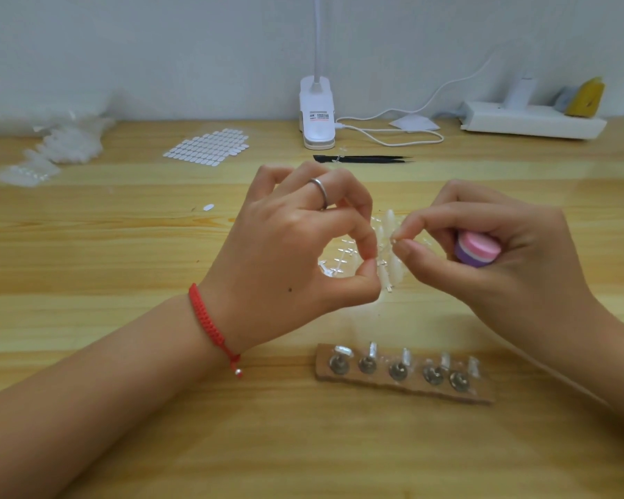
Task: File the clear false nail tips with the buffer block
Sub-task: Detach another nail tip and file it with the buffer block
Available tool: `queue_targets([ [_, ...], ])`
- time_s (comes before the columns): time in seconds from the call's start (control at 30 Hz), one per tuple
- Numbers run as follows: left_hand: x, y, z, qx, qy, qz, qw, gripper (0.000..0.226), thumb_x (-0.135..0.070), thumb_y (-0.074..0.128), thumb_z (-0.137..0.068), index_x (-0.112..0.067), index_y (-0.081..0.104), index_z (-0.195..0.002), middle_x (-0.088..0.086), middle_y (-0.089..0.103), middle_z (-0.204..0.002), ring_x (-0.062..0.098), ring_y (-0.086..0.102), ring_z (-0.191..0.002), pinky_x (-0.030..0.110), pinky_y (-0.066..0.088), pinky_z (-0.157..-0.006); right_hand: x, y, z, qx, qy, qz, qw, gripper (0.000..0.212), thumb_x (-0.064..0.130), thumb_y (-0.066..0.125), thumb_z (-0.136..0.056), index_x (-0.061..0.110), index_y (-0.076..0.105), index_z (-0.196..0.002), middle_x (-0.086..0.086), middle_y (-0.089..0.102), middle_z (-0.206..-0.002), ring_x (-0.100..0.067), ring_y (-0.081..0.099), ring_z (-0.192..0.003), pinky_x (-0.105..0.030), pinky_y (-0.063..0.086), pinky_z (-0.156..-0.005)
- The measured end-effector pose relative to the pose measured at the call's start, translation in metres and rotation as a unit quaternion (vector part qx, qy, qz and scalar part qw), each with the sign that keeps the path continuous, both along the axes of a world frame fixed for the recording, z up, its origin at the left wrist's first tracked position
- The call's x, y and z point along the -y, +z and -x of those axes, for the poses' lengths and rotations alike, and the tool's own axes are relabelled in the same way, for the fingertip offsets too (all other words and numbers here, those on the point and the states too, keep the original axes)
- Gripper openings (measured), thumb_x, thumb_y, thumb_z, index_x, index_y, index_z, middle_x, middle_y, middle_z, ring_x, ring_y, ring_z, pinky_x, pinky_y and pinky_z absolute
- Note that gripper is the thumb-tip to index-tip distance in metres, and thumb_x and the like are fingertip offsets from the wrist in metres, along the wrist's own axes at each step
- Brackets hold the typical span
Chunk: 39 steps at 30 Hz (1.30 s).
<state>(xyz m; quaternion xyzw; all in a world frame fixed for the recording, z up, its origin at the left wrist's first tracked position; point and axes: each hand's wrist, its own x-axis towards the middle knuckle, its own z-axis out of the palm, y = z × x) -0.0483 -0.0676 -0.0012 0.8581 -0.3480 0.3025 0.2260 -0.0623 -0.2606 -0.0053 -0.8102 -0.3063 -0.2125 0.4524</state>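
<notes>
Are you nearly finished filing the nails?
Not nearly. Whether any tips are filed already is hard to tell. The left hand and right hand pinch them; the buffer sits tucked in the right hand, touching no tip. The filing itself seems left.

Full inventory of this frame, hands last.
clear nail tips: one strip, clear, pinched between both hands
buffer block: 1, pink-white-purple, in right hand
cardboard strip: 1, brown, near edge, right of centre
metal stands: 5, silver, on cardboard strip
tweezers: 1, black, behind hands
clip lamp: 1, white, back centre
sticker sheet: 1, white, back left
plastic bags: several, clear, far left, blurred
power strip: 1, white, back right
table: 1, light wood
left hand: ring, red bracelet, pinches nail tips
right hand: pinches nail tips, holds buffer block
</notes>
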Motion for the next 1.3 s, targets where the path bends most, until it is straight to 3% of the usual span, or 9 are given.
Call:
queue_targets([
  [0.33,0.001,0.000,0.001,0.037,-0.005,-0.042,0.998,0.006,-0.028,0.069,-0.073,-0.023,0.068,-0.069,-0.010,0.063,-0.087,0.014,0.058,-0.088,0.031,0.031,-0.086,0.002,0.003,0.000,0.053,-0.006,0.072,0.996,0.012,0.008,0.076,-0.074,0.015,0.073,-0.083,-0.007,0.046,-0.064,-0.009,0.042,-0.062,-0.013,0.031,-0.062],
  [0.63,0.001,0.000,0.000,0.003,0.002,-0.008,1.000,0.006,-0.028,0.067,-0.073,-0.022,0.067,-0.070,-0.010,0.062,-0.088,0.011,0.057,-0.091,0.029,0.030,-0.088,-0.001,-0.001,0.000,0.010,-0.016,0.006,1.000,0.012,0.008,0.073,-0.075,0.018,0.069,-0.078,-0.008,0.047,-0.066,-0.007,0.041,-0.059,-0.013,0.032,-0.061],
  [0.93,-0.001,0.000,-0.001,-0.020,0.026,-0.024,0.999,0.007,-0.030,0.062,-0.072,-0.024,0.066,-0.069,-0.012,0.061,-0.089,0.010,0.056,-0.090,0.028,0.027,-0.087,0.000,-0.004,-0.005,0.012,-0.050,0.037,0.998,0.009,0.010,0.073,-0.074,0.018,0.070,-0.075,0.000,0.046,-0.064,-0.005,0.042,-0.059,-0.011,0.031,-0.061],
  [1.1,-0.004,0.001,-0.003,-0.074,0.043,0.025,0.996,0.006,-0.034,0.060,-0.071,-0.029,0.062,-0.068,-0.016,0.059,-0.088,0.008,0.054,-0.088,0.026,0.026,-0.086,0.007,-0.001,-0.008,-0.064,-0.065,-0.036,0.995,0.007,0.017,0.072,-0.077,0.023,0.070,-0.073,-0.003,0.050,-0.064,-0.008,0.045,-0.059,-0.019,0.035,-0.060],
  [1.2,-0.003,0.000,-0.004,-0.099,0.045,0.057,0.992,0.006,-0.037,0.061,-0.070,-0.031,0.061,-0.069,-0.014,0.059,-0.088,0.009,0.054,-0.089,0.027,0.027,-0.086,0.002,0.000,-0.004,-0.126,-0.011,-0.051,0.991,0.014,0.040,0.078,-0.072,0.026,0.076,-0.077,-0.003,0.054,-0.066,-0.019,0.049,-0.061,-0.029,0.037,-0.058],
  [1.3,-0.001,-0.001,-0.003,-0.085,0.048,0.055,0.994,0.009,-0.038,0.063,-0.071,-0.030,0.065,-0.070,-0.012,0.060,-0.087,0.009,0.054,-0.089,0.031,0.030,-0.086,-0.009,-0.001,0.001,-0.126,0.010,-0.040,0.991,0.015,0.042,0.077,-0.077,0.028,0.078,-0.082,0.006,0.049,-0.063,-0.005,0.044,-0.057,-0.016,0.033,-0.057],
])
